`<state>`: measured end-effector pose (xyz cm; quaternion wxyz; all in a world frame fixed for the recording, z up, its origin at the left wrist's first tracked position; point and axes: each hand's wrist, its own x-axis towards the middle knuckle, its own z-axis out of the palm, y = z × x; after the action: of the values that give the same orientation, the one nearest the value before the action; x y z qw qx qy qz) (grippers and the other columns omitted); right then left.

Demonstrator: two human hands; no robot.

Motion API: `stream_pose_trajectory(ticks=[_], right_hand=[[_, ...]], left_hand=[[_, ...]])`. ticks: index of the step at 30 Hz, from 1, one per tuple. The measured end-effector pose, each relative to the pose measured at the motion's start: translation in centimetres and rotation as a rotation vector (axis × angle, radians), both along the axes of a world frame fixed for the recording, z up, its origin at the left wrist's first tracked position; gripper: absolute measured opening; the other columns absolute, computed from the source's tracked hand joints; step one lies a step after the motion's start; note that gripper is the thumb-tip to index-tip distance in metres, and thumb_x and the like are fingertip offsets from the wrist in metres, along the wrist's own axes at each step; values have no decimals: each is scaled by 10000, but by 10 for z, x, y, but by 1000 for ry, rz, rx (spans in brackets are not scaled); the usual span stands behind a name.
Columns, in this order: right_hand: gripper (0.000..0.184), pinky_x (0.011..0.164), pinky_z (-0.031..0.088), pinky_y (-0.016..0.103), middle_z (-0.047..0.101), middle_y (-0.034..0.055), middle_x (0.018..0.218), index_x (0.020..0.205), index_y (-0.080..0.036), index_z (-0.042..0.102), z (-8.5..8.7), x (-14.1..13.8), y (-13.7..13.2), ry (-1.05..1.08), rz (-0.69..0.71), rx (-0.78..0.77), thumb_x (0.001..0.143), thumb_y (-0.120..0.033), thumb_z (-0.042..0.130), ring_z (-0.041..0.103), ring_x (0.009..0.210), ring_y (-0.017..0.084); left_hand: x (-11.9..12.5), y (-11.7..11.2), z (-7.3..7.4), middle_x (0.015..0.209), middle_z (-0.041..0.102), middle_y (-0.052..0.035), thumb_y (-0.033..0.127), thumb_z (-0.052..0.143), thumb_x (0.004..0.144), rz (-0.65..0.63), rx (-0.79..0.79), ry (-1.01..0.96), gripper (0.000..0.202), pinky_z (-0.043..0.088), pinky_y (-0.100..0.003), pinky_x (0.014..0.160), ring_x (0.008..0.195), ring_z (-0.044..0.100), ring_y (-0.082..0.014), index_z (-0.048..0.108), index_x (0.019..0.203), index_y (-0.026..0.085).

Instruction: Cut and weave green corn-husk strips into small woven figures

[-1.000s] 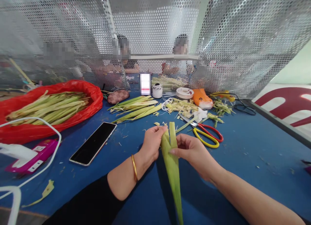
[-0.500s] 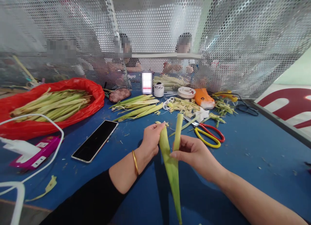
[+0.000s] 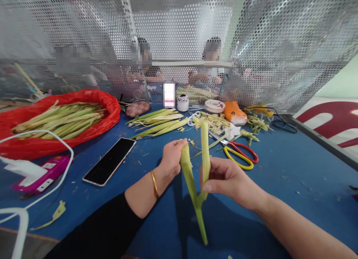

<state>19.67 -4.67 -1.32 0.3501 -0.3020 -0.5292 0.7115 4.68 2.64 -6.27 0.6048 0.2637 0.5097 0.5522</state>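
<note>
A long green husk leaf (image 3: pixel 198 210) hangs over the blue table, parted into two strips that join low down near its narrow tip. The thumb and fingers of my left hand (image 3: pixel 173 154) pinch the top of the left strip. My right hand (image 3: pixel 228 180) is closed around the right strip, whose pale end stands upright above the fingers. Just beyond the right hand lie scissors (image 3: pixel 239 162) with one red and one yellow handle. More husk leaves (image 3: pixel 160 124) are laid in a loose bunch behind my left hand.
On the left stand a red plastic bag (image 3: pixel 92 136) of leaves, a phone (image 3: pixel 110 162) and a purple power strip (image 3: pixel 46 177) with a white cable. Leaf scraps (image 3: pixel 211 121), a tape roll (image 3: pixel 214 106) and an orange packet (image 3: pixel 234 112) lie behind. A perforated metal screen (image 3: pixel 181 27) borders the table; people sit beyond.
The two strips are farther apart, with the split reaching lower down the leaf. My left hand has shifted slightly left, and my right hand has moved slightly right.
</note>
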Motion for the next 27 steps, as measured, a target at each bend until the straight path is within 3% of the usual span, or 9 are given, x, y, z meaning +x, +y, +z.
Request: stream_pose_trajectory(ticks=[3, 8, 10, 12, 14, 18, 22, 25, 27], right_hand=[[228, 585, 500, 261, 647, 3, 651, 719, -177, 669, 6, 10, -6, 68, 184, -61, 647, -326, 825, 588, 562, 123], [444, 425, 472, 253, 530, -31, 420, 539, -199, 532, -4, 32, -17, 217, 453, -189, 553, -529, 829, 542, 347, 122], [500, 359, 427, 220, 469, -56, 354, 503, -213, 464, -3, 40, -14, 269, 436, -184, 526, -562, 822, 496, 272, 110], [492, 329, 386, 197, 470, -62, 368, 522, -220, 465, 1, 43, -5, 216, 216, -126, 506, -542, 837, 475, 270, 98], [425, 374, 405, 211, 526, -49, 457, 588, -221, 538, 3, 42, 10, 87, -126, 4, 510, -499, 850, 482, 347, 90], [310, 510, 453, 239, 604, -15, 587, 708, -189, 613, -14, 33, 41, -267, -548, 119, 582, -381, 821, 542, 515, 111], [281, 482, 431, 268, 630, 7, 598, 838, -183, 584, -38, 35, 54, -531, -546, 63, 659, -335, 738, 586, 509, 159], [323, 497, 396, 288, 661, 41, 713, 933, -196, 602, -37, 39, 53, -867, -732, 311, 659, -301, 737, 609, 586, 202], [263, 531, 395, 295, 652, 42, 741, 883, -210, 632, -31, 38, 49, -902, -780, 448, 689, -361, 725, 600, 631, 202]], left_hand=[[-2, 2, -2, 480, 523, 36, 342, 765, 640, -4, -24, 2, 261, 404, -236, 451, 420, 463, -97, 571, 643, 168], [-3, 3, 0, 460, 485, 48, 368, 797, 599, 15, -17, 13, 305, 364, -218, 418, 404, 419, -84, 561, 618, 175], [-3, 3, 3, 451, 466, 55, 368, 814, 577, 29, -14, 15, 329, 327, -199, 403, 398, 397, -68, 554, 602, 168], [-3, 2, 5, 442, 449, 63, 371, 827, 559, 32, -13, 14, 349, 297, -186, 392, 391, 385, -58, 549, 596, 162], [-3, 1, 6, 439, 441, 67, 384, 833, 547, 22, -11, 10, 365, 286, -180, 385, 385, 380, -53, 549, 600, 160], [-4, -2, 9, 447, 447, 69, 418, 836, 531, -1, 2, 18, 390, 287, -179, 364, 373, 368, -48, 558, 614, 157], [-2, -6, 13, 440, 436, 76, 437, 825, 546, -43, -35, -1, 384, 344, -206, 355, 359, 375, -63, 564, 642, 171], [1, -11, 16, 435, 420, 81, 442, 819, 567, -111, -51, -24, 373, 363, -216, 369, 354, 377, -63, 572, 648, 174], [3, -15, 17, 443, 428, 77, 453, 815, 576, -164, -25, -21, 374, 347, -204, 383, 362, 383, -56, 582, 647, 169]])
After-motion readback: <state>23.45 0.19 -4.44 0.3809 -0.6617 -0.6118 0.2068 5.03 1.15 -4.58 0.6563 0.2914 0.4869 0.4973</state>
